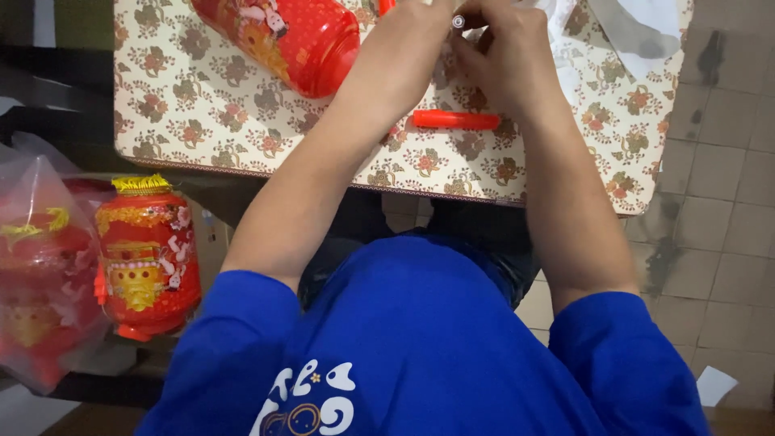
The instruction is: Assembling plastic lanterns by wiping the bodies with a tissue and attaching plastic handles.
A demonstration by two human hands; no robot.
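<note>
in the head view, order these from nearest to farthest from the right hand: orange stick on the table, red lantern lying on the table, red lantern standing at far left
From the right hand:
1. orange stick, on the table just below the hand.
2. lying lantern, at the table's upper left.
3. standing lantern, off the table at far left.

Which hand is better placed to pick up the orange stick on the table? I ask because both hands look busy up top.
Probably the right hand: the orange stick lies just below it on the floral tablecloth. The left hand sits slightly farther, nearer the red lantern.
</note>
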